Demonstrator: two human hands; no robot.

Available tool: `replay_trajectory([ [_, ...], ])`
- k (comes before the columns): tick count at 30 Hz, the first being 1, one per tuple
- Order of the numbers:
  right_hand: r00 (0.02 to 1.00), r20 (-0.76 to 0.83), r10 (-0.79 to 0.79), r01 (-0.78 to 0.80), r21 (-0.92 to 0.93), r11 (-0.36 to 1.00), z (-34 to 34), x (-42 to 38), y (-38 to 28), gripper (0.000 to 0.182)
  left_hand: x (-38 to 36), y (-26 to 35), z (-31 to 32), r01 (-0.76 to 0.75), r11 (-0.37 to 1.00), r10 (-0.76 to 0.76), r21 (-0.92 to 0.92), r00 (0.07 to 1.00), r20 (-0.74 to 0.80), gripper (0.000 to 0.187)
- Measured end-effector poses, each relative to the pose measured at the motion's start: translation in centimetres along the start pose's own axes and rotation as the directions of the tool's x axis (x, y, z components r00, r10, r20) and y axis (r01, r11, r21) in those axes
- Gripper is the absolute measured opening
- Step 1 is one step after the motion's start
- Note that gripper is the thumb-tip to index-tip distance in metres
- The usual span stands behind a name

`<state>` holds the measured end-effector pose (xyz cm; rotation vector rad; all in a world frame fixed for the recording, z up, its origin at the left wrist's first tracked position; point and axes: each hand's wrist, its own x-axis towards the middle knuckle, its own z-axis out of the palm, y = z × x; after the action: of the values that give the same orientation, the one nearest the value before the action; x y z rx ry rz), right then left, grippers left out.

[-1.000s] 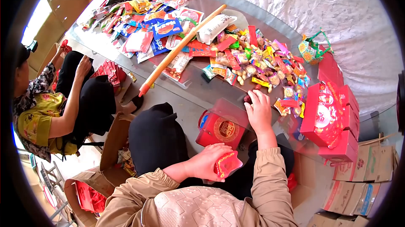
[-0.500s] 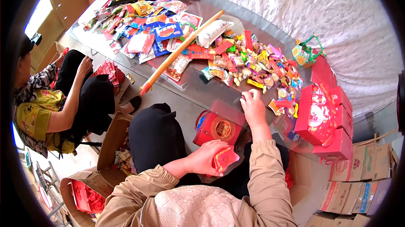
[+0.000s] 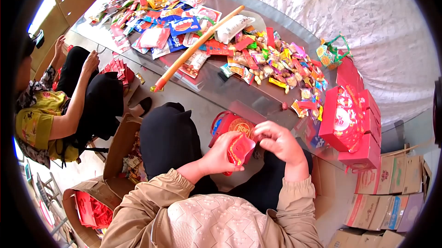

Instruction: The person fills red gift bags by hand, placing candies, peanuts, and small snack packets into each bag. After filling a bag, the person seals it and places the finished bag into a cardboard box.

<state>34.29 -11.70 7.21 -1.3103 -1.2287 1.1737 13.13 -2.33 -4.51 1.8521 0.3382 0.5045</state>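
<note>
Gripping red pouch [image 3: 240,149] in left hand [image 3: 218,156], between thumb and fingers, with mouth turned up. Holding right hand [image 3: 281,144] just beside pouch mouth, with fingers bent and thumb close to them; cannot tell whether pinching anything. Judged as bimanual work at pouch mouth, left steadying.

Just beyond pouch, partly hidden by it and left hand: red box with gold emblem [image 3: 239,126], close enough to crowd the fingers. Farther out, on table [image 3: 221,95]: small reddish round item [image 3: 284,106], apart from heap of wrapped sweets [image 3: 292,68]. Across table at a slant: wooden rod [image 3: 200,45], in the way of a straight reach to snack packets [image 3: 184,26]. To right: red cartons [image 3: 368,114], near green-handled basket [image 3: 328,55].

At floor level, to left: open cardboard box [image 3: 115,144]. Beyond it, seated: another person [image 3: 39,119], with both hands raised, well apart from own hands.
</note>
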Motion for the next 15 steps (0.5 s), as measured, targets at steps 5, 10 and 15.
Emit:
replay_trajectory([
  [5,0.994,0.11,0.015,0.025,-0.348,0.937,1.8,-1.5,-1.3,0.024,0.1,0.3,0.5,-0.04,0.999,0.04,0.012,0.999,-0.022,0.105],
  [10,0.991,0.133,0.021,0.03,-0.37,0.928,1.7,-1.6,-0.8,0.025,0.1,0.6,0.4,-0.068,0.997,0.069,-0.034,0.997,0.027,0.1],
  [15,0.987,0.142,0.073,-0.023,-0.327,0.945,1.5,-1.9,-0.5,0.027,0.0,0.5,0.3,-0.003,0.975,0.03,-0.222,0.992,0.121,0.096],
])
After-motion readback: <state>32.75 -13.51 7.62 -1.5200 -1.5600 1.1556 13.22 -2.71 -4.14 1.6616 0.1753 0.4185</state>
